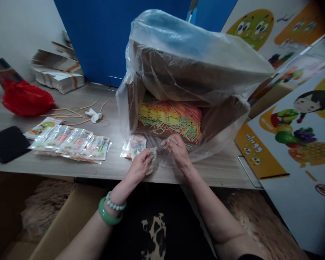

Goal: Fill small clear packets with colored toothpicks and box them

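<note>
In the head view, a brown cardboard box [184, 77] lined with crinkled, translucent plastic [154, 25] holds a tangle of thin, many-coloured sticks [169, 119]. At the box's near edge, the right hand [178, 151] pinches a few slender sticks; nearer and left of the box, the left hand [138, 166] grips a flat printed packet [152, 167]. Farther left of it, glossy sachets [77, 141] overlap on the wood-grained table [219, 172].

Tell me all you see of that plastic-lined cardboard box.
The brown cardboard box rests on a grey wood-look table, its wide opening toward the wearer. A crinkled translucent plastic liner covers its walls and drapes over the rim. Thin, straw-like sticks in yellow, green and pink lie heaped inside. The right hand is near its front edge; contact is unclear.
</note>
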`<action>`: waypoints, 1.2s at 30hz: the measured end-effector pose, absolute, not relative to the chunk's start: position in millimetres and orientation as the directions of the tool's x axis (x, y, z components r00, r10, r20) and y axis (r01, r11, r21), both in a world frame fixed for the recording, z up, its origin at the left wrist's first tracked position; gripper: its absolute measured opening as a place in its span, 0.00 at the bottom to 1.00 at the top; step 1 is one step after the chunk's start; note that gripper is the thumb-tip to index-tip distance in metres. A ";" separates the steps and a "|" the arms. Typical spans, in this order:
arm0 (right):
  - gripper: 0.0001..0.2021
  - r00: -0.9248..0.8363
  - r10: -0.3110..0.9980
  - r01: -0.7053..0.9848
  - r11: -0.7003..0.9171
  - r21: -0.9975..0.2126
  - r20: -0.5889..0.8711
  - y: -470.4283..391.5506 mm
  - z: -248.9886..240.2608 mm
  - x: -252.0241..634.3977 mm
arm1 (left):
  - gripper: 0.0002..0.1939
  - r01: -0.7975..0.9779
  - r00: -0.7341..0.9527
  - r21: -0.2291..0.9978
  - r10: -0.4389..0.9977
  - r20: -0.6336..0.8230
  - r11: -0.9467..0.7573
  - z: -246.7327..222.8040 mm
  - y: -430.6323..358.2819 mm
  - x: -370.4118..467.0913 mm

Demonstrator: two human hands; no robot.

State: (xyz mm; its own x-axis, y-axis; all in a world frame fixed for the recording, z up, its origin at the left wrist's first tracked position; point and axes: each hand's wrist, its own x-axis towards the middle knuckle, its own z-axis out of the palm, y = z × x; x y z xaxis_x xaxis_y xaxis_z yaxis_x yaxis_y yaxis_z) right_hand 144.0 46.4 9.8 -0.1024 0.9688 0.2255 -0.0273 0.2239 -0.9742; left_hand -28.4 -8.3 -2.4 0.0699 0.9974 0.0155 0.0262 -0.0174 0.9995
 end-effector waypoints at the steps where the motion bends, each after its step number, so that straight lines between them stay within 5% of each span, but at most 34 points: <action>1: 0.09 -0.100 0.968 -0.034 0.228 -0.973 0.230 44.3 12.9 142.0 | 0.08 0.031 0.086 0.999 0.996 0.018 -0.021 -2.8 -9.1 -29.0; 11: 0.10 -0.111 0.953 -0.263 0.247 -0.933 0.283 25.7 51.3 108.8 | 0.17 0.010 -0.011 1.000 0.999 -0.030 0.030 -1.7 -16.7 -36.1; 28: 0.08 -0.369 0.925 -0.209 0.013 -0.978 0.091 28.0 31.0 101.4 | 0.16 -0.067 0.049 0.998 0.999 0.003 0.000 13.1 -9.2 -30.5; 36: 0.16 -0.416 0.896 -0.037 0.155 -0.987 0.156 42.0 42.5 126.6 | 0.17 -0.430 0.025 0.901 0.998 -0.058 0.063 9.0 12.9 -21.2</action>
State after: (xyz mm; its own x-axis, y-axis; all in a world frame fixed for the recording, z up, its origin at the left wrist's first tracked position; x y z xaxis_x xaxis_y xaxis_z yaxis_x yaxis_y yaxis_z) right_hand 126.6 42.0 42.5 -0.4163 0.8957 0.1560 -0.0370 0.1547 -0.9873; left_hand -21.2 12.9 9.0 0.0253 0.9980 -0.0578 -0.4300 0.0630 0.9006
